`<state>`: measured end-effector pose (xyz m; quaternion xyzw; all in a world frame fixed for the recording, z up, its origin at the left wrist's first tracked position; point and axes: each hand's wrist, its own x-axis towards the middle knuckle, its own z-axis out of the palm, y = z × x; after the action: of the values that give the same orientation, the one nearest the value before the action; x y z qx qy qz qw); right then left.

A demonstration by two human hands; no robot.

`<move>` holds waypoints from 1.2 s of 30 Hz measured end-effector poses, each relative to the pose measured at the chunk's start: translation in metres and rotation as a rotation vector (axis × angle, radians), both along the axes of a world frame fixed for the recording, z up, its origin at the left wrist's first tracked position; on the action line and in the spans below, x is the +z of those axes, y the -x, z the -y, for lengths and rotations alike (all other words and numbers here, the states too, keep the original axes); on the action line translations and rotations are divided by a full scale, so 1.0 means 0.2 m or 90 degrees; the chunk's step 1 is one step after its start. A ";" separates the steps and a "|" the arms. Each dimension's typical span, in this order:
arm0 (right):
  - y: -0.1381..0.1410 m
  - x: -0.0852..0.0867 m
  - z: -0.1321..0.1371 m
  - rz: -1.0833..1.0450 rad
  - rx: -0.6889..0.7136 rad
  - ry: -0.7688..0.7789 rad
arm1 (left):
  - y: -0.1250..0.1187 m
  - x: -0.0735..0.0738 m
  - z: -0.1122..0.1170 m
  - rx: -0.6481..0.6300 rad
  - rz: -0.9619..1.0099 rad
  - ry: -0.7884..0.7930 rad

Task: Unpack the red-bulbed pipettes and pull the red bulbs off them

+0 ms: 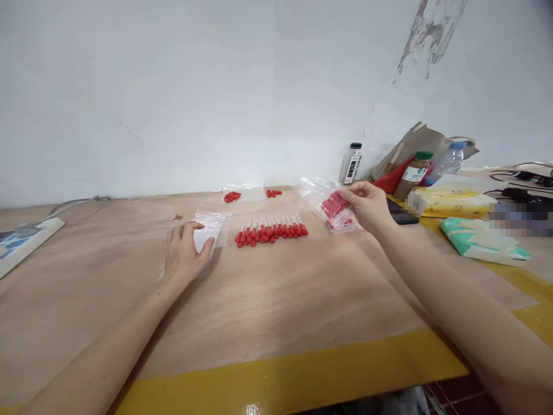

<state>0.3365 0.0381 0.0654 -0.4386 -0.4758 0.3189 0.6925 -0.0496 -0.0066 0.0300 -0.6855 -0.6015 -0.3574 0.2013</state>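
Between the thumb and fingers of my right hand is a clear plastic bag with red pieces inside, lifted at the right of the row of sticks. My left hand rests over some flat clear zip bags, with its thumb and fingers apart. Between the hands lies a row of thin pale sticks with round red heads, the heads facing me. Farther back, small red pieces lie on clear plastic, and a second small group of red pieces lies to their right.
A black-capped bottle, a green-capped bottle and a grey bag stand by the wall. Tissue packs, a dark phone and black cables lie right. A power strip sits left. Yellow tape lines the front edge.
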 end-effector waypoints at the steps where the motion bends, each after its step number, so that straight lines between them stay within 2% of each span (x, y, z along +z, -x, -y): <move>1: 0.06 0.00 0.05 -0.008 0.108 0.022 | -0.01 0.00 0.00 -0.029 0.012 -0.014; 3: 0.19 -0.04 0.16 0.018 0.292 0.095 | -0.05 0.00 0.02 -0.102 0.043 -0.027; 6: 0.37 -0.14 0.29 0.052 0.483 0.202 | -0.14 0.02 0.11 -0.252 0.098 0.029; 8: 0.46 -0.21 0.34 0.067 0.540 0.242 | -0.22 0.02 0.18 -0.388 0.090 0.118; 11: 0.53 -0.27 0.35 0.095 0.581 0.259 | -0.34 0.02 0.29 -0.597 -0.002 0.239; 13: 0.55 -0.28 0.34 0.117 0.557 0.248 | -0.39 0.01 0.33 -0.649 -0.041 0.296; 16: 0.54 -0.25 0.36 0.150 0.454 0.276 | -0.42 0.00 0.35 -0.632 -0.049 0.353; 18: 0.51 -0.22 0.39 0.140 0.423 0.362 | -0.41 -0.01 0.35 -0.609 -0.036 0.375; 20: 0.48 -0.20 0.42 0.102 0.449 0.456 | -0.41 -0.02 0.34 -0.595 -0.018 0.379; 22: 0.45 -0.19 0.45 0.067 0.495 0.505 | -0.41 -0.03 0.34 -0.593 -0.002 0.374; 25: 0.43 -0.19 0.46 0.037 0.520 0.517 | -0.42 -0.02 0.34 -0.594 0.018 0.374; 31: 0.45 -0.19 0.46 -0.002 0.478 0.520 | -0.44 0.00 0.32 -0.593 0.054 0.402; 36: 0.47 -0.19 0.47 0.003 0.461 0.489 | -0.45 -0.01 0.27 -0.560 0.015 0.343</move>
<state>0.2420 -0.0558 0.0269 -0.4691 -0.4470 0.6882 0.3264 0.0411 -0.0598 0.0289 -0.8970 -0.3289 -0.2489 -0.1587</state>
